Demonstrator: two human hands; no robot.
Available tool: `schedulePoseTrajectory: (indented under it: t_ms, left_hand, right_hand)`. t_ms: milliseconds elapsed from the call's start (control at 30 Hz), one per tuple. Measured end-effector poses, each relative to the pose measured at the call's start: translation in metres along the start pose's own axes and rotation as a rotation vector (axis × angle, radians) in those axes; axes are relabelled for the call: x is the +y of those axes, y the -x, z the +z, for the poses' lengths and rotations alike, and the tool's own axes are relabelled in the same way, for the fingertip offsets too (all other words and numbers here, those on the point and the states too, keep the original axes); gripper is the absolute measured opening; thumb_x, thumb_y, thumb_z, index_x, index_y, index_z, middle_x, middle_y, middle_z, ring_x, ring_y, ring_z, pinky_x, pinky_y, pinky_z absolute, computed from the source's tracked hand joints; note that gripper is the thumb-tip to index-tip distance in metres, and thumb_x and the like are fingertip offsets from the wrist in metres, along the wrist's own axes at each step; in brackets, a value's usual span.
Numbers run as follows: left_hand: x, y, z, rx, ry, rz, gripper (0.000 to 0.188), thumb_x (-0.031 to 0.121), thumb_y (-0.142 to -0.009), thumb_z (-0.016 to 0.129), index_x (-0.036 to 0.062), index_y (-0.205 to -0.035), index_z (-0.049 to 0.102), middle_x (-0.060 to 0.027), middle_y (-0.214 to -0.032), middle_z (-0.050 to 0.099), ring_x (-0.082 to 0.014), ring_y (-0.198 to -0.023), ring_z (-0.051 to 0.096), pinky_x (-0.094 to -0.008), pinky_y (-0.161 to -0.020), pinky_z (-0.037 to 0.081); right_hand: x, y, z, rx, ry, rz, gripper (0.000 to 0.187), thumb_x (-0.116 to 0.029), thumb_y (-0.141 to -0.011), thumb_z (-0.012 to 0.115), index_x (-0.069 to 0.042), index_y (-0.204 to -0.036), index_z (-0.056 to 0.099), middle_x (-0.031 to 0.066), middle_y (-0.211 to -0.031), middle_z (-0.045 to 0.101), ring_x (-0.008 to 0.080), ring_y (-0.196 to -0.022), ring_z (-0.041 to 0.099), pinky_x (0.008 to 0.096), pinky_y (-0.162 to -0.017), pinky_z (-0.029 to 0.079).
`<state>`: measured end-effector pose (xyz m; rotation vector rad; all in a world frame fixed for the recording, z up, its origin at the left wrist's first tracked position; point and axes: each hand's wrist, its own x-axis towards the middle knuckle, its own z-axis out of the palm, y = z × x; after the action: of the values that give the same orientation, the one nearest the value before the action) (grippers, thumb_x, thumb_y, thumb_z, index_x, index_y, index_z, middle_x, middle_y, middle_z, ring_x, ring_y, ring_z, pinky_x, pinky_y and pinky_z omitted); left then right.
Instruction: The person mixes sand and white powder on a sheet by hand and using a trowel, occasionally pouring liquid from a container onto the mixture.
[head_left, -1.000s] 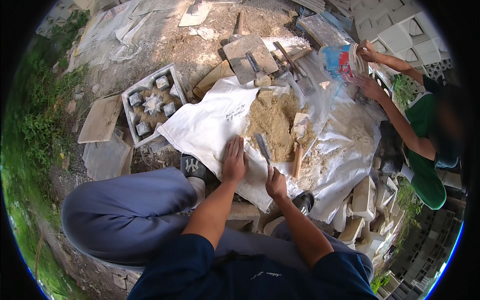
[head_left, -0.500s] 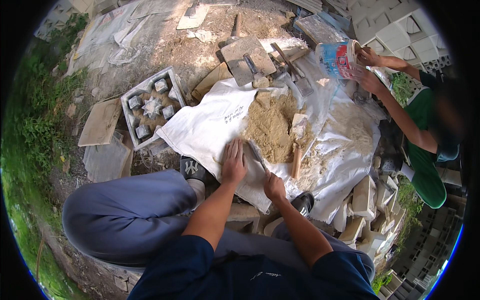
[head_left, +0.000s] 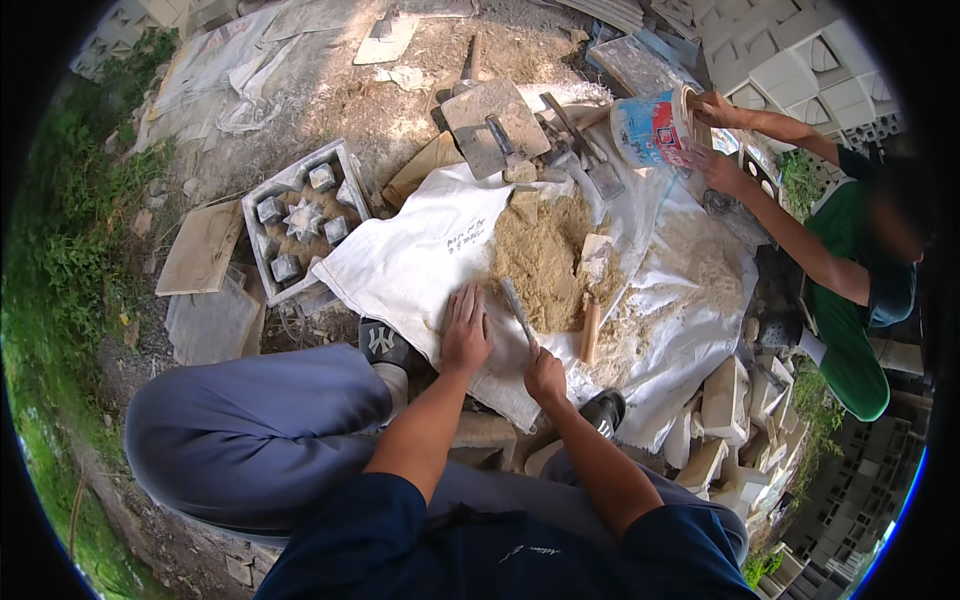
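Left hand: one, the left hand [head_left: 466, 330] lies flat with fingers spread, palm down on the white woven sack [head_left: 420, 265], gripping nothing.
Right hand: one, the right hand [head_left: 545, 375] is closed around the handle of the trowel [head_left: 517, 310].
Trowel: one narrow metal blade, pointing toward 11 o'clock from the fist, its tip at the near edge of the sand pile [head_left: 545, 255].
Sand pile: one loose, coarse, tan mound at the centre of the sack, at 1 o'clock from the left hand.
Second tool: one wooden-handled tool [head_left: 592, 320] resting in the sand at 2 o'clock from the right hand, its blade half buried.
Sacks: two white sheets overlap; the near edge hangs over rubble just beside both hands.
Mould: one square grey casting mould [head_left: 300, 220] with a star at its centre, at 10 o'clock from the left hand, well apart.
Flat trowels: two lie on the ground [head_left: 350, 100] at 12 o'clock beyond the pile [head_left: 495, 125].
Other person: one, in green, at 2 o'clock, both hands on a tilted bucket [head_left: 650, 128].
Open room: bare sack lies between the left hand and the mould; blocks [head_left: 725, 400] crowd the 3 o'clock side.
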<state>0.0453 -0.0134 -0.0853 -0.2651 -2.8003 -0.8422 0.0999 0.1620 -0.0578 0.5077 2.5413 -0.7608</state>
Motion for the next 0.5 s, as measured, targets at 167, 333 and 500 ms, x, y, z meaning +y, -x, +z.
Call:
schedulePoseTrajectory:
  t_ms: [167,333,500]
  left_hand:
    - [0.0,0.002,-0.003,0.019,0.008,-0.02,0.056,0.011,-0.09,0.053,-0.0051,-0.143,0.044,-0.023,-0.147,0.045,-0.0364,-0.14,0.041,-0.0491,-0.119,0.03]
    - [0.001,-0.002,-0.003,0.034,0.006,-0.005,0.056,0.011,-0.09,0.053,-0.005,-0.143,0.044,-0.0233,-0.146,0.046,-0.0363,-0.138,0.042,-0.0494,-0.118,0.031]
    - [0.004,-0.002,-0.002,0.016,0.002,0.006,0.057,0.012,-0.09,0.054,-0.0049,-0.143,0.043,-0.0225,-0.147,0.045,-0.0352,-0.139,0.042,-0.0492,-0.119,0.03]
  right_hand:
    - [-0.012,0.007,-0.015,0.057,-0.099,-0.092,0.052,-0.04,-0.106,0.037,0.003,-0.091,0.064,0.0344,-0.082,0.064,0.055,-0.081,0.06,0.0607,-0.071,0.045]
    - [-0.01,0.01,-0.012,0.247,-0.276,-0.289,0.04,-0.029,-0.106,0.04,0.002,-0.086,0.055,0.0322,-0.069,0.058,0.0551,-0.07,0.055,0.0608,-0.061,0.04]
    - [0.011,0.005,0.003,0.113,-0.047,-0.107,0.043,-0.033,-0.105,0.04,0.001,-0.092,0.063,0.0345,-0.08,0.063,0.0541,-0.079,0.061,0.0611,-0.068,0.045]
